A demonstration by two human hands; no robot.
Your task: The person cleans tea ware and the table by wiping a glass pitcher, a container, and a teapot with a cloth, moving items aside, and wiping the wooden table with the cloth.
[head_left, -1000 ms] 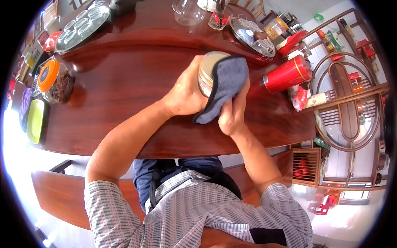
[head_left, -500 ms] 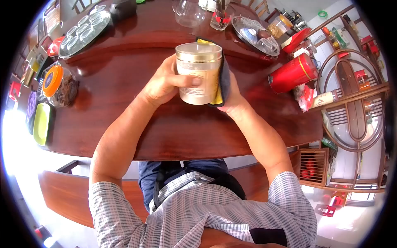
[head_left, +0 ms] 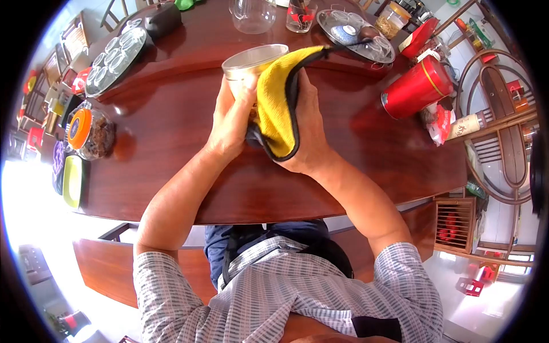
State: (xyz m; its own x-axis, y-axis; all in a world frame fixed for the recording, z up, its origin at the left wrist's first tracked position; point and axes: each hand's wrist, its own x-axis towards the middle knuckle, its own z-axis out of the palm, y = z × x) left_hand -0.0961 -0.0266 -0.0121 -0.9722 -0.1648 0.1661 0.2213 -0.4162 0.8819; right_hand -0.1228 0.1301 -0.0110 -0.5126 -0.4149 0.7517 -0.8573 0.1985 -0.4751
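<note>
A clear jar with a gold-rimmed lid (head_left: pixel 251 59) is held up, tilted, above the table. My left hand (head_left: pixel 233 117) is wrapped round its left side, thumb across the front. My right hand (head_left: pixel 309 128) grips a yellow cleaning cloth (head_left: pixel 279 97) with dark edging and a grey back. The cloth lies against the jar's right side and hides much of its body. The fingertips of my right hand are behind the cloth.
The dark red wooden table (head_left: pixel 171 171) bears a tray of glass cups (head_left: pixel 117 60) at left, an orange-lidded jar (head_left: pixel 86 131), a green dish (head_left: pixel 72 182), a glass pitcher (head_left: pixel 253 17), a second tray (head_left: pixel 380 52) and a red canister (head_left: pixel 416 87) at right.
The jar has tilted and shifted slightly left and up. The cloth has swung from the jar's right side round to its front, its yellow face now showing. The camera view has shifted a little.
</note>
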